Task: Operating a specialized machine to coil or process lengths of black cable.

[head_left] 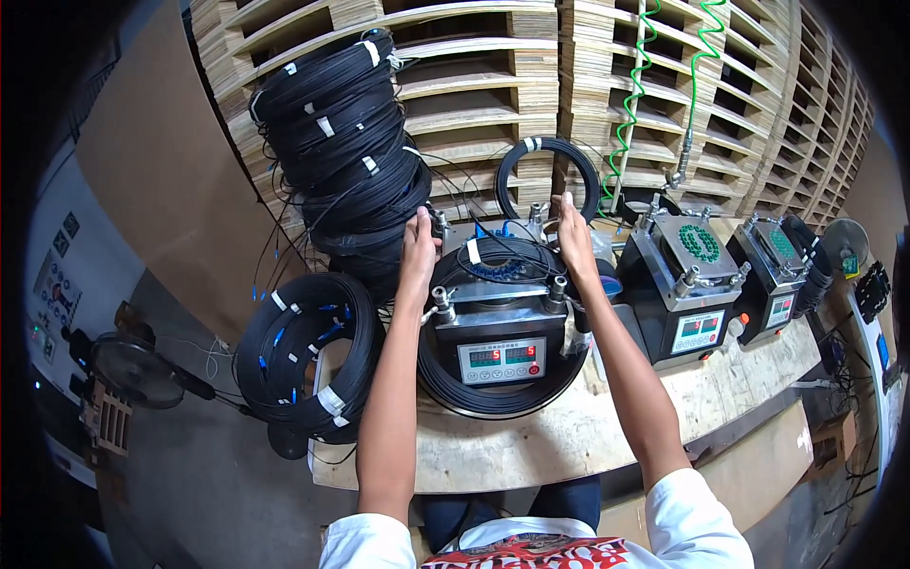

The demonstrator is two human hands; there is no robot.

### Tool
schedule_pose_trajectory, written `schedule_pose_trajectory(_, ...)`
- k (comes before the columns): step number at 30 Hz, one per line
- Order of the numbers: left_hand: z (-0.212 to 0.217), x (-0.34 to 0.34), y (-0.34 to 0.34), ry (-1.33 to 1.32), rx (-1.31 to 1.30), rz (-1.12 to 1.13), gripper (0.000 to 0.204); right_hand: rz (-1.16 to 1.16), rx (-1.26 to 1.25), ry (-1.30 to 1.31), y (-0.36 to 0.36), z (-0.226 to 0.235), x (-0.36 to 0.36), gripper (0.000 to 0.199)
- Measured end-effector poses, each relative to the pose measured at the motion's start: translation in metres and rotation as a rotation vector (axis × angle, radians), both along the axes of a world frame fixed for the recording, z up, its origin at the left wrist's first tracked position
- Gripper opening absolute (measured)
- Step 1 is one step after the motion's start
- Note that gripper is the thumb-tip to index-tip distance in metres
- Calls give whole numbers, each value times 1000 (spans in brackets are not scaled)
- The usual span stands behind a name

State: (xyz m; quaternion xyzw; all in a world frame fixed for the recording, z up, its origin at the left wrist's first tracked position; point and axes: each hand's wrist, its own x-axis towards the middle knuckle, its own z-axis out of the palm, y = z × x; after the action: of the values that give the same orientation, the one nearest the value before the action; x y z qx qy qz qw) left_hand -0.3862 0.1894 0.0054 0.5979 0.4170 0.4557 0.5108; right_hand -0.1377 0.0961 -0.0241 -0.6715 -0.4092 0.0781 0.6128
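My left hand (418, 251) is at the far left corner of a black polishing machine (493, 332), its fingers curled beside a metal corner post (440, 221). Across from it, my right hand (574, 245) is bent in at the far right corner, close to another post (536, 214). What the fingers of each hand press on is hidden. Between my hands, a loop of black cable (517, 254) with a white tag lies over the machine's top, where blue connectors (492, 230) show. A larger coil of black cable (502, 403) rings the machine's base. Red digits light its front panel.
Left of the machine are a tall stack of black cable coils (341, 142) and a coil with blue connectors (308, 356). Two similar machines (675, 294) stand right on the wooden table (474, 455). Wooden pallets (464, 85) rise behind; green air hoses (637, 95) hang there.
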Motion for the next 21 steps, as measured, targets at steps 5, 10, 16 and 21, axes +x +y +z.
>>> schedule_pose_trajectory(5, -1, -1, 2, -11, -70, -15, 70, 31, -12, 27, -8, 10, -9, 63)
schedule_pose_trajectory(10, -3, 0, 2, 12, -62, -7, 73, 41, 23, -7, -5, 7, -7, 57)
schedule_pose_trajectory(16, 0, 3, 0, 14, -52, -14, 73, 125, -1, -10, 2, -4, 10, 63)
schedule_pose_trajectory(21, -2, -1, 3, -7, -25, -37, 73, 22, 109, -25, 3, -1, -3, 61)
